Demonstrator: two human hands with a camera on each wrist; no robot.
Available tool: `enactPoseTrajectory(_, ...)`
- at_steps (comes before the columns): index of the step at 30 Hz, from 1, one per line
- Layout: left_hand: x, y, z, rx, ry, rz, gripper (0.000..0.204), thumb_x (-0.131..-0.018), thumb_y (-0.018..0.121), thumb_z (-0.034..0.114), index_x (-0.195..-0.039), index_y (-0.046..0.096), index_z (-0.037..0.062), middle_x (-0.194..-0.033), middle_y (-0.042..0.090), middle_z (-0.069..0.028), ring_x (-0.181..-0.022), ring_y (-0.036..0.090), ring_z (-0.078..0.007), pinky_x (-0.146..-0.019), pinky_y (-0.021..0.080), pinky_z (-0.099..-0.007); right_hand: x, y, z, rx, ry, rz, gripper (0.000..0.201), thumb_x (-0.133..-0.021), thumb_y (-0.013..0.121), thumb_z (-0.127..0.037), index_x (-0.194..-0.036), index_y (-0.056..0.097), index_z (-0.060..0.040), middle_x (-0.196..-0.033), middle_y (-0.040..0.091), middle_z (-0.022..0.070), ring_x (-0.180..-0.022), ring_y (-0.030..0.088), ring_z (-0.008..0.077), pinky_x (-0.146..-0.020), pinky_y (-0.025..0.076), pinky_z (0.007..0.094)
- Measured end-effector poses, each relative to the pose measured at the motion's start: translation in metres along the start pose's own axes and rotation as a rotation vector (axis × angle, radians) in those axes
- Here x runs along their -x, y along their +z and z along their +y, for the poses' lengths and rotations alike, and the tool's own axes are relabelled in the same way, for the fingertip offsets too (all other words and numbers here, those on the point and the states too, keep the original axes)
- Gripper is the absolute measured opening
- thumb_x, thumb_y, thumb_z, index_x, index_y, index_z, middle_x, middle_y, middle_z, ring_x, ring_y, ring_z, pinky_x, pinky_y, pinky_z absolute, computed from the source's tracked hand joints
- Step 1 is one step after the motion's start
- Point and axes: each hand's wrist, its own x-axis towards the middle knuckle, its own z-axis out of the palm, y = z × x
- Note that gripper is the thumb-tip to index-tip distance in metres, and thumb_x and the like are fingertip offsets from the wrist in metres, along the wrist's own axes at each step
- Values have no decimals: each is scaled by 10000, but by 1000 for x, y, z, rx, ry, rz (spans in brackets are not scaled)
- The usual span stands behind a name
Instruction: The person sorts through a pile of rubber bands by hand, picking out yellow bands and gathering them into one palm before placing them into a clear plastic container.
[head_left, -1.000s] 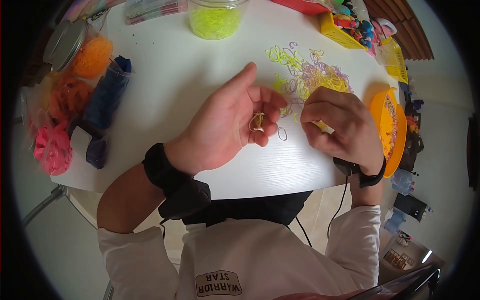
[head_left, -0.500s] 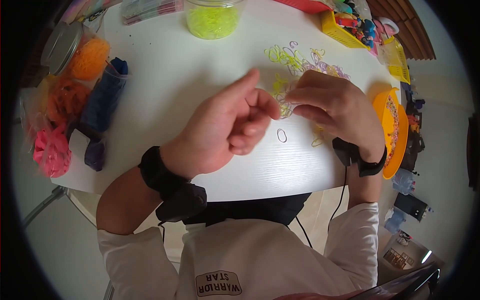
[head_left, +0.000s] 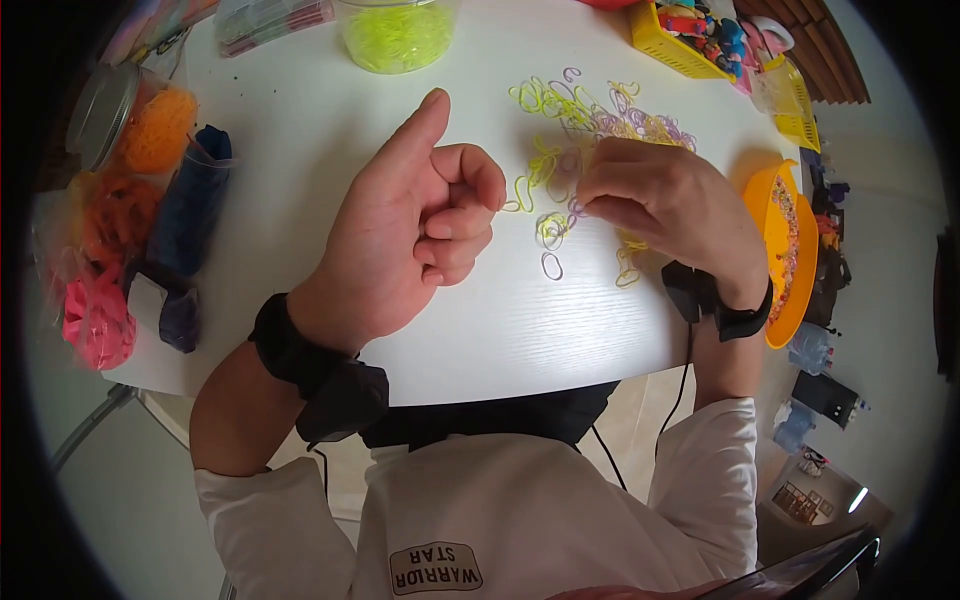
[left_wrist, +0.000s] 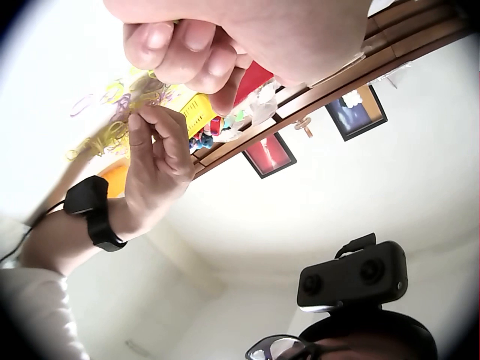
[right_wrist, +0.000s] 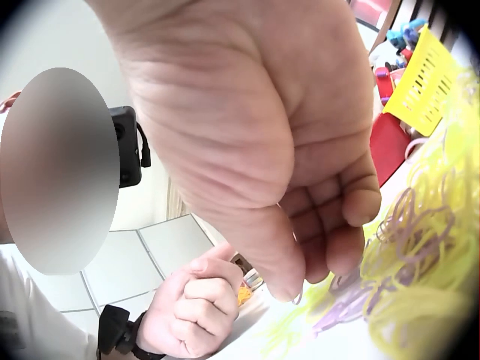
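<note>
My left hand (head_left: 400, 215) is raised over the table, thumb up and fingers curled in toward the palm. The small rubber bands it holds are hidden behind those fingers in the head view; in the left wrist view the curled fingers (left_wrist: 196, 52) overlap the right hand's surroundings. My right hand (head_left: 670, 205) reaches palm down over the near side of a loose pile of yellow and purple rubber bands (head_left: 650, 125). Its thumb and forefinger pinch a thin band at the fingertips (right_wrist: 289, 289). A single purple band (head_left: 552, 266) and a small yellow clump (head_left: 550, 232) lie between the hands.
A tub of neon yellow bands (head_left: 400, 38) stands at the back beside a clear case (head_left: 275, 22). Bags of orange, blue and pink bands (head_left: 100, 320) line the left side. An orange tray of beads (head_left: 790, 290) sits at right, yellow baskets (head_left: 675, 48) behind it.
My left hand has drawn back to the left, its fingers curling over the bands seen in it earlier. The right hand has moved slightly left, to the pile's near edge.
</note>
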Motion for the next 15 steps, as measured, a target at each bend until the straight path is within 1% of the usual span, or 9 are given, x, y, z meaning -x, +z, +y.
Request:
enactPoseTrajectory(3,0,1,1,-13,3,6,606,-1000,255,597,-765,525,108,-573,253,64,-458,192,-66,-443,186,-224,4,-4,2,43,76,-61,147,-772,713,-43,-897,637,-58,-871,598,63,-792,612,277,-690,487,380)
enactPoseTrajectory(6,0,1,0,-15,-1,3,608,-1000,255,598,-768,526,106,-572,255,63,-458,194,-67,-448,191,-226,3,4,-3,9,-4,9,169,-758,723,-44,-898,629,-55,-898,595,75,-818,608,285,-701,487,386)
enactPoseTrajectory(9,0,1,-1,-17,-5,-5,610,-1000,255,599,-772,527,103,-569,256,62,-458,196,-68,-451,195,-226,2,14,-8,17,-24,-46,169,-813,680,-113,-964,633,-54,-946,598,81,-899,609,295,-762,490,402)
enactPoseTrajectory(12,0,1,-1,-21,-6,3,610,-1000,255,598,-775,528,101,-565,256,61,-457,199,-69,-453,197,-226,-1,18,-12,36,-11,-82,152,-810,684,-124,-930,631,-47,-903,586,87,-859,611,297,-740,494,410)
enactPoseTrajectory(15,0,1,0,-20,-3,-1,612,-1001,253,597,-779,530,98,-563,255,60,-457,202,-72,-455,200,-227,-1,16,-12,-9,-32,-89,126,-812,681,-124,-904,631,-52,-873,576,89,-827,612,303,-717,496,411)
